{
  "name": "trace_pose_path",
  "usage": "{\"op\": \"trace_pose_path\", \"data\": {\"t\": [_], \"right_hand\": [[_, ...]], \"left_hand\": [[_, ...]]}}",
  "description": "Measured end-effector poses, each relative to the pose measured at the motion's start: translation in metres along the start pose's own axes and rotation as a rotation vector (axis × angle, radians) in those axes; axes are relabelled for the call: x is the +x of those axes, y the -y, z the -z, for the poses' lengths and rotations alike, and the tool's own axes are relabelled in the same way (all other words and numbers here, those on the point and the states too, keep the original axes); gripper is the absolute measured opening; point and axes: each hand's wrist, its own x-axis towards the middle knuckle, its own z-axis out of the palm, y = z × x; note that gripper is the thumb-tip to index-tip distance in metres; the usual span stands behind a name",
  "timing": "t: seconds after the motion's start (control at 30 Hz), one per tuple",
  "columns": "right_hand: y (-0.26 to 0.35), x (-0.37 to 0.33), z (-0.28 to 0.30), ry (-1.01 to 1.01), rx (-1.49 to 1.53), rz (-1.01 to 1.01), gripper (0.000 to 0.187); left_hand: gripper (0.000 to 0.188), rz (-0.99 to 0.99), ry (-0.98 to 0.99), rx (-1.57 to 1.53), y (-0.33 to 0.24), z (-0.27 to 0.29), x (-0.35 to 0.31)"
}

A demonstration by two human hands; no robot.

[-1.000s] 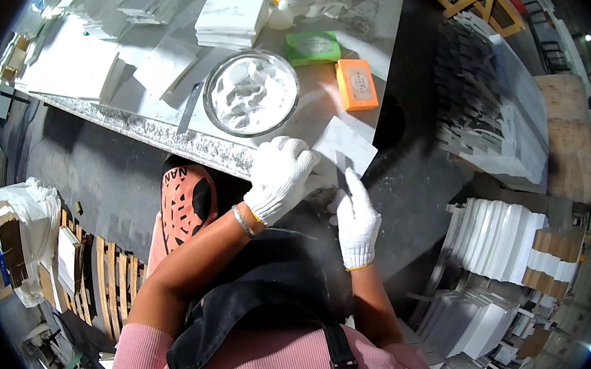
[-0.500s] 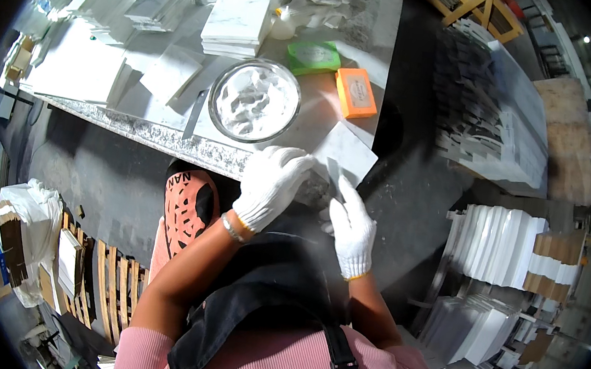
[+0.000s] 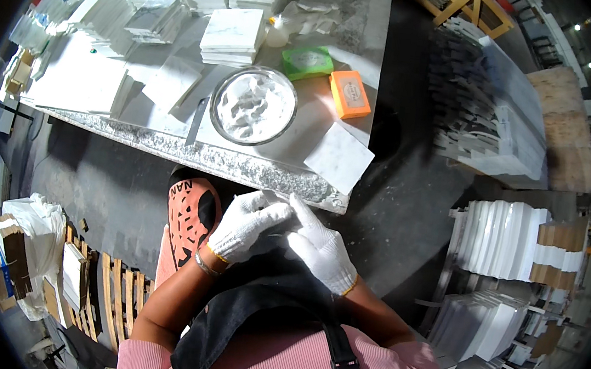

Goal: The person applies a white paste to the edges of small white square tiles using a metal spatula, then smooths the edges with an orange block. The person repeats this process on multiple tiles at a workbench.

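Both my hands wear white knit gloves and meet in front of the black apron [image 3: 265, 274], just off the table's near edge. My left hand [image 3: 245, 226] is closed, thumb and fingers drawn together toward the right hand. My right hand [image 3: 321, 251] has its fingers bent in against the left one's fingertips; whatever lies between them is hidden. Beyond them, a square white marble tile [image 3: 341, 158] lies at the table's near right corner. A round clear bowl [image 3: 254, 106] of white paste stands to its left, with a flat grey metal blade [image 3: 196, 119] beside it.
A green box [image 3: 307, 62] and an orange box [image 3: 350, 94] lie behind the tile. Stacked tiles [image 3: 232, 32] and a small white bottle [image 3: 276, 33] stand farther back on the table [image 3: 268, 175]. Upright slabs [image 3: 500, 240] are racked at right; wooden slats [image 3: 117, 295] stand at lower left.
Both hands have drawn back from the tile toward my body and come together, the right moving left. A thin grey strip seen near the right fingers before is now out of sight.
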Motion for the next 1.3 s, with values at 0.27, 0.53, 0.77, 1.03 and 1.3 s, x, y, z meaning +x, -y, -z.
{"op": "trace_pose_path", "data": {"t": [0.27, 0.53, 0.77, 1.03, 1.3], "right_hand": [[0.018, 0.005, 0.051, -0.150, 0.246, -0.296, 0.046], [0.004, 0.148, 0.038, 0.039, -0.165, -0.045, 0.033], [0.025, 0.141, 0.057, 0.054, -0.741, 0.156, 0.047], [-0.005, 0.062, 0.111, 0.248, -0.976, 0.002, 0.085], [-0.032, 0.086, 0.114, 0.288, -1.202, 0.254, 0.083]], "left_hand": [[0.033, -0.347, -0.281, 0.161, 0.019, 0.051, 0.011], [0.045, -0.415, -0.167, 0.328, 0.019, 0.057, -0.018], [0.050, -0.355, -0.206, 0.248, 0.037, 0.084, -0.029], [0.045, -0.310, -0.122, 0.227, 0.032, 0.074, -0.017], [0.043, -0.302, -0.147, 0.347, 0.021, 0.060, -0.016]]}}
